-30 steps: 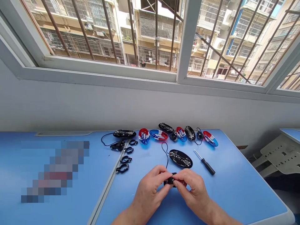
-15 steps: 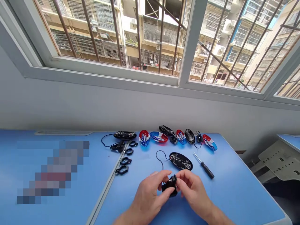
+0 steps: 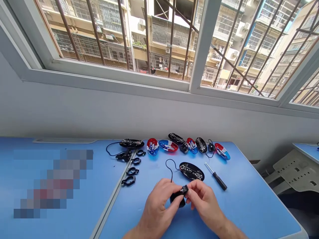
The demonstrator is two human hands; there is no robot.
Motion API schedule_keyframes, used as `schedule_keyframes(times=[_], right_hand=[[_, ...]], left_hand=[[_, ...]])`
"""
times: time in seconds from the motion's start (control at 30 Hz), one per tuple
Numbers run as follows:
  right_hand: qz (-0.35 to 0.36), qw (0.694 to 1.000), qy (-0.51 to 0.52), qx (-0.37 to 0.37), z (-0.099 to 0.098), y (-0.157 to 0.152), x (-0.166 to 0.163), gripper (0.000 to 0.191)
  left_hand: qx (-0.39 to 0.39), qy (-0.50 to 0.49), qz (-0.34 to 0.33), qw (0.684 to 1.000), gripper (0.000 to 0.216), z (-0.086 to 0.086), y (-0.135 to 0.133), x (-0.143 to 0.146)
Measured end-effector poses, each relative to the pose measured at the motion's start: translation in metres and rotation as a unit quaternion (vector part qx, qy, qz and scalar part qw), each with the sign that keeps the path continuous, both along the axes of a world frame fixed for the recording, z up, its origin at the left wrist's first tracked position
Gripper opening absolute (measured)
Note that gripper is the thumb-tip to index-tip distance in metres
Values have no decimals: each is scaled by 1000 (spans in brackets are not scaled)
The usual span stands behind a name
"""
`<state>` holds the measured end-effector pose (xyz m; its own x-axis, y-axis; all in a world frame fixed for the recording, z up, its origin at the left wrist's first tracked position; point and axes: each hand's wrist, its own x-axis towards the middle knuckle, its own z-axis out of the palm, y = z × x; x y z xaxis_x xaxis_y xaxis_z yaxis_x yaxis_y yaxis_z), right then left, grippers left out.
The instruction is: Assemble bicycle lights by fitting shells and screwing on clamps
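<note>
Above the front of the blue table, my left hand (image 3: pixel 160 205) grips a small black plastic clamp part (image 3: pixel 183 191) between thumb and fingers. A bright metal bit shows near the clamp part's upper end. Thumb and forefinger of my right hand (image 3: pixel 203 202) are pinched at its right end; whatever lies between those fingertips is hidden. A thin black wire runs from behind my left hand to an oval black housing (image 3: pixel 191 171), which lies with its circuit side up just beyond my hands. Right of it rests a screwdriver (image 3: pixel 219 181) with a black handle.
Several black ring clamps (image 3: pixel 128 181) line the table seam on the left. Behind them lies another wired black housing (image 3: pixel 132 143). Several red-and-blue oval shells (image 3: pixel 168 146) and more black housings (image 3: pixel 201 145) stand along the wall. A barred window (image 3: pixel 119 71) is above.
The black clamp part has turned slightly in my left hand, and my left fingers have shifted around it. My right hand stays pinched at its end. The view has moved a little.
</note>
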<state>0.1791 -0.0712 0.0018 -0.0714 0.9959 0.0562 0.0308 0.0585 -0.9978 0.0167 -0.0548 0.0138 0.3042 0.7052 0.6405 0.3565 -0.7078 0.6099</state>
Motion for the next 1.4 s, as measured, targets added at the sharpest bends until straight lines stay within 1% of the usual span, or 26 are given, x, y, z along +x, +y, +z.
schedule_keyframes(times=[0.23,0.4,0.5,0.6,0.7,0.87,1.07,1.27,1.4], right_hand=[[-22,999,-25,-10,-4,-1,0,39],[-10,998,-47,31,-1,-6,1,33],[-7,999,-35,39,1,-6,0,31],[-24,1000,-14,14,1,-5,-1,33],[-41,999,-4,-20,2,-2,-2,38],[-53,997,12,-53,1,1,-2,42],[-46,996,34,-75,-1,1,-2,46],[-55,996,29,-60,1,0,-3,45],[-47,999,-6,-15,-2,-2,-2,41]], left_hand=[[-44,-36,2,998,17,-4,1,2],[-96,-42,-1,995,17,-4,0,4],[-118,-41,2,992,16,-6,-2,5],[-134,-36,7,990,15,-7,-3,6],[-168,-24,6,985,15,-7,-2,7],[-210,-22,3,977,17,1,-2,7],[-256,-32,-3,966,18,10,-2,7],[-276,-32,-12,961,19,9,1,6],[-281,-56,2,958,14,5,3,5]])
